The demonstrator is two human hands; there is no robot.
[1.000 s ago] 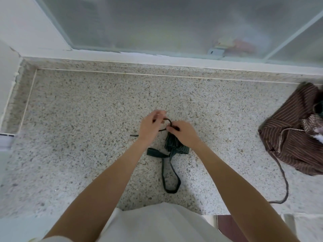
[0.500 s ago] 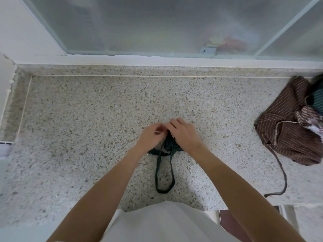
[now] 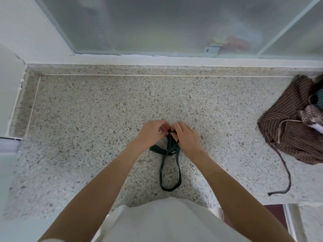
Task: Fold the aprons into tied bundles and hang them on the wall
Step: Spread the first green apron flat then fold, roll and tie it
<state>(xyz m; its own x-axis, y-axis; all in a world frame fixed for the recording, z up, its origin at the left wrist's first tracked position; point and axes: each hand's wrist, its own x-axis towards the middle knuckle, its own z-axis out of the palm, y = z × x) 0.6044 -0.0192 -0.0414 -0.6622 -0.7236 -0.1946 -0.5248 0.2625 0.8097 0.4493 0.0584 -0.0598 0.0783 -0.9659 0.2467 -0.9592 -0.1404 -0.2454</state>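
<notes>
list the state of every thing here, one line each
green apron: bundled small on the counter, both hands at its top
green strap: loose loop lying toward the person
left hand: fingers curled, pinching the tie
right hand: fingers curled on the bundle
brown apron: unfolded heap at the right
brown strap: trailing loose
counter: bare speckled stone

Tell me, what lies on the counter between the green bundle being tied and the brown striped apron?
Nothing: in the head view, only bare speckled counter separates the green bundle from the brown striped apron.

Home-like room — terrazzo ledge (image 3: 104, 110), frosted window (image 3: 157, 23)
</notes>
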